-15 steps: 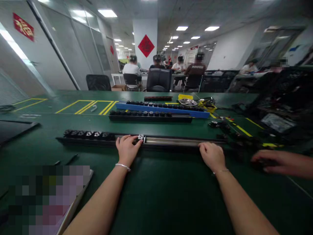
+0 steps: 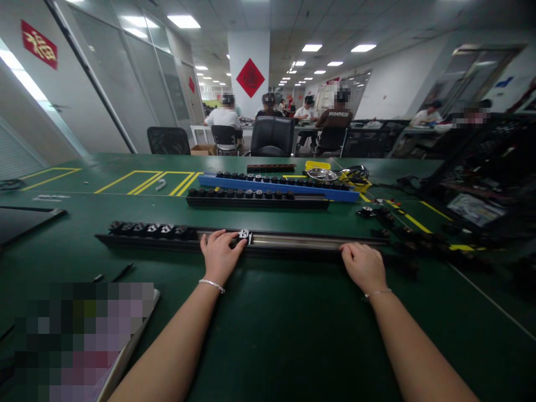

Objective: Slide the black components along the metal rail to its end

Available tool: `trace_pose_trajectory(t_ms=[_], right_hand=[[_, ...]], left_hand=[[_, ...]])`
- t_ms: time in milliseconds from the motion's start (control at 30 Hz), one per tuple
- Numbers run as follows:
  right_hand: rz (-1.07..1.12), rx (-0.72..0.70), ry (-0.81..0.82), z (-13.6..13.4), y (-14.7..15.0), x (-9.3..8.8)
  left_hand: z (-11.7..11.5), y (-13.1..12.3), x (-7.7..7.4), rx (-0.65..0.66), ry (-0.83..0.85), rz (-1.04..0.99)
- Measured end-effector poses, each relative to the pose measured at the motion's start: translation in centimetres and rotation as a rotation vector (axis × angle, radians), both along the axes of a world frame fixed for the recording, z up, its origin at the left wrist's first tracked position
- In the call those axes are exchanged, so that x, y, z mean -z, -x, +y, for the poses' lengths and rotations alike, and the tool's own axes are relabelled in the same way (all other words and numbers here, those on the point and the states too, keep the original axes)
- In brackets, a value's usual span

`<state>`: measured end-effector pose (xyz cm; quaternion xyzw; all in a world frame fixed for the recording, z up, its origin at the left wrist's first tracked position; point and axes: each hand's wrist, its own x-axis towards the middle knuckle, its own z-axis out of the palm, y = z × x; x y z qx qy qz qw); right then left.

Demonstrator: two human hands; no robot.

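A long black rail with a shiny metal strip lies across the table in front of me. My left hand is closed at the rail's middle, thumb and fingertips on a small black block with a white-marked top. The block sits on the strip, with a thin white edge on its right side. Farther right, my right hand is closed on the rail's near edge, fingers curled. A row of similar black blocks, some with white tops, fills the rail's left end.
Behind lie a second black rail with blocks and a blue rail holding more. A metal dish stands near a yellow tray. Loose black parts are scattered right. A blurred-out flat object is at lower left.
Another person's hand at the right has gone out of view. My left hand and the small block have shifted slightly right along the rail. My right hand stays put.
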<state>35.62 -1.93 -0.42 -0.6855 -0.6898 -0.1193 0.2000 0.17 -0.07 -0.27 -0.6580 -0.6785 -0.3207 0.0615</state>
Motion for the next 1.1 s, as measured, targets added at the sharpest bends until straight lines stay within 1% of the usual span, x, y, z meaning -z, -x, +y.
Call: trace_pose_trajectory(t_ms=[267, 633, 833, 1100], right_hand=[[0.010, -0.002, 0.008, -0.11, 0.07, -0.12], [-0.010, 0.021, 0.024, -0.05, 0.13, -0.15], [0.000, 0.008, 0.004, -0.16, 0.17, -0.11], [0.019, 0.008, 0.028, -0.16, 0.21, -0.31]], left_hand=[[-0.27, -0.40, -0.30, 0.037, 0.020, 0.009], [-0.21, -0.42, -0.14, 0.055, 0.030, -0.004], [-0.27, -0.45, -0.36, 0.070, 0.066, -0.002], [-0.39, -0.65, -0.45, 0.104, 0.074, 0.007]])
